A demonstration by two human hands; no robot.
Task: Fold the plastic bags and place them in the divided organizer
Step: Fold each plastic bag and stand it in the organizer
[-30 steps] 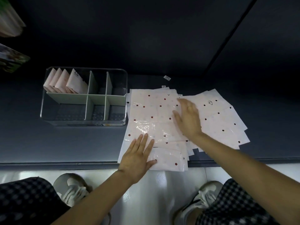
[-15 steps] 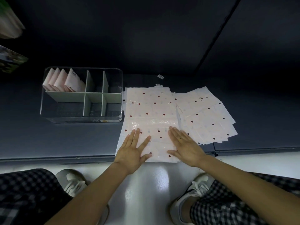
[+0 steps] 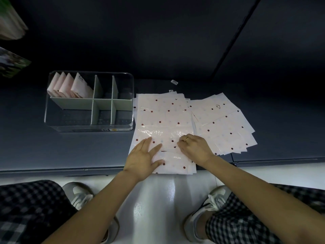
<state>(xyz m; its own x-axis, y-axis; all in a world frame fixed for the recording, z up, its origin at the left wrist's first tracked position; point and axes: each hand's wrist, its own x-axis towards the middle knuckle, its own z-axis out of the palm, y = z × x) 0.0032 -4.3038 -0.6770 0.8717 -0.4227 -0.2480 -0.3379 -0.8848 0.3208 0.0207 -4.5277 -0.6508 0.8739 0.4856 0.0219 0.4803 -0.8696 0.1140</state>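
A dark blue-grey bench (image 3: 70,147) fills the upper view, backed by a dark wall panel (image 3: 158,41) with a slanting seam at right; below its front edge runs a pale, glossy floor (image 3: 154,199). A person in checked trousers (image 3: 26,208) and grey trainers (image 3: 79,196) crouches before it. Spotted plastic bags (image 3: 163,117) lie flat in a stack at the bench's near edge, just right of the organizer, with a second fanned stack (image 3: 226,127) overlapping beside them. The clear divided organizer (image 3: 52,118) stands at left; its rear left compartment holds four folded bags (image 3: 70,87) leaning upright, while the other compartments hold none. The left hand (image 3: 142,159) lies flat on the near part of the top bag, fingers straight and spread. The right hand (image 3: 195,147), a ring on one finger, has its fingertips drawn together in a pinching grip on a thin edge of the top bag. Two small labels (image 3: 174,82) lie on the bench behind the stacks. Blurred green and pale objects (image 3: 10,55) sit at far left.
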